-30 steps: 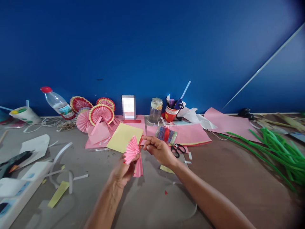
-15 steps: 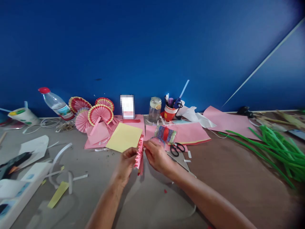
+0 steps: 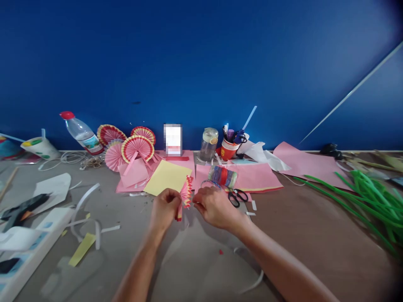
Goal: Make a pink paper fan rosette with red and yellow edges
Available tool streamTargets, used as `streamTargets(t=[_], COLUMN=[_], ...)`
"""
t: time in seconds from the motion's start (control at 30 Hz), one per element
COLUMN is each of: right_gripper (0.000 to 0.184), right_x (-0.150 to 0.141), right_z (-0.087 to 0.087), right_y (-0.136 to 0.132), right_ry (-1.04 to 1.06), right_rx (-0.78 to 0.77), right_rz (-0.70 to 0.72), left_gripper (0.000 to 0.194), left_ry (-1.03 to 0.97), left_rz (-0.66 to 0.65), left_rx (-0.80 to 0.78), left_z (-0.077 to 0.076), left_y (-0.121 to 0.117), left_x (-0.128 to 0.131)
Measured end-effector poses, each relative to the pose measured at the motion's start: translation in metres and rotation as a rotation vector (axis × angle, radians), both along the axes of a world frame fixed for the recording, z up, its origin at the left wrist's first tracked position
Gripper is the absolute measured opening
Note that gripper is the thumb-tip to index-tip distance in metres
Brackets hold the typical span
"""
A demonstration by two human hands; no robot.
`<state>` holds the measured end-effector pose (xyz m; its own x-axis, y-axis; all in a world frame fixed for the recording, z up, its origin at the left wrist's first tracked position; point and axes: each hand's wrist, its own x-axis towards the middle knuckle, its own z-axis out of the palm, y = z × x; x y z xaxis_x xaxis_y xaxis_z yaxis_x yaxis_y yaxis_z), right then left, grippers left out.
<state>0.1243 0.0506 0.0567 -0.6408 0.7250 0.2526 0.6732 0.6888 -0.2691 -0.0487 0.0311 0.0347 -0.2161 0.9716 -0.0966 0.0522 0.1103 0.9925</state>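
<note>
My left hand (image 3: 166, 209) pinches a small pleated paper fan (image 3: 186, 193), pink with red and yellow zigzag edges. The folds spread toward the right, and a narrow strip hangs below the fingers. My right hand (image 3: 215, 207) is closed in a pinch just right of the fan, a small gap apart from it. What its fingertips hold, if anything, is too small to make out. Behind the hands lies a yellow paper sheet (image 3: 168, 177) on pink paper. A spool of multicoloured yarn (image 3: 223, 176) and black-handled scissors (image 3: 238, 197) lie beyond my right hand.
Finished paper fans (image 3: 137, 149), a tilted plastic bottle (image 3: 83, 135), a glass jar (image 3: 208, 144) and a red paper cup (image 3: 228, 150) stand along the blue wall. Left are a power strip (image 3: 37, 243) and a glue gun (image 3: 27, 207). Green pipe cleaners (image 3: 374, 205) lie right.
The fan has turned, its pleated edge now facing right and spread wider. My right hand has come off it and sits slightly to the right. The view has shifted a little left.
</note>
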Motion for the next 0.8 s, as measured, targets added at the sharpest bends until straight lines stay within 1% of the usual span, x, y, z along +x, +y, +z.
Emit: streamTargets(t=[0.07, 0.13, 0.17, 0.23, 0.3, 0.37, 0.43, 0.5, 0.57, 0.63, 0.7, 0.73, 0.77, 0.8], right_gripper=[0.015, 0.018, 0.018, 0.013, 0.008, 0.01, 0.01, 0.014, 0.019, 0.019, 0.017, 0.015, 0.014, 0.014], right_x=[-0.003, -0.005, -0.005, -0.005, -0.004, -0.004, -0.004, -0.003, 0.0, 0.005, 0.011, 0.013, 0.015, 0.016], right_z=[-0.001, -0.003, -0.004, -0.006, -0.007, -0.007, -0.006, -0.003, 0.0, 0.002, 0.0, -0.002, -0.004, -0.006], right_y=[-0.002, -0.002, -0.001, 0.0, 0.0, -0.001, -0.002, -0.002, 0.001, 0.007, 0.014, 0.018, 0.021, 0.022], right_ry=[-0.035, -0.011, 0.016, 0.094, 0.191, 0.263, 0.275, 0.263, 0.288, 0.374, 0.5, 0.558, 0.601, 0.627], right_rx=[0.058, 0.081, 0.075, 0.047, 0.027, 0.032, 0.063, 0.108, 0.14, 0.109, -0.032, -0.136, -0.243, -0.33], right_rz=[0.055, 0.091, 0.106, 0.146, 0.192, 0.222, 0.233, 0.222, 0.18, 0.109, 0.021, -0.021, -0.054, -0.073], left_gripper=[0.005, 0.007, 0.008, 0.01, 0.011, 0.011, 0.011, 0.014, 0.016, 0.017, 0.017, 0.017, 0.016, 0.012], left_ry=[0.151, 0.302, 0.374, 0.507, 0.619, 0.704, 0.892, 1.109, 1.238, 1.202, 1.049, 0.908, 0.748, 0.567], left_rz=[0.056, 0.123, 0.152, 0.199, 0.225, 0.231, 0.17, 0.041, -0.112, -0.273, -0.438, -0.487, -0.487, -0.429], left_rx=[0.048, 0.122, 0.161, 0.229, 0.274, 0.3, 0.334, 0.382, 0.437, 0.521, 0.614, 0.639, 0.615, 0.553], left_z=[0.0, -0.001, -0.002, -0.004, -0.005, -0.006, -0.007, -0.007, -0.006, -0.003, 0.003, 0.006, 0.009, 0.011], left_y=[0.001, 0.002, 0.003, 0.006, 0.007, 0.007, 0.005, 0.002, -0.003, -0.009, -0.015, -0.018, -0.019, -0.019], left_x=[0.002, 0.001, -0.001, -0.006, -0.011, -0.014, -0.014, -0.009, -0.002, 0.005, 0.01, 0.012, 0.012, 0.012])
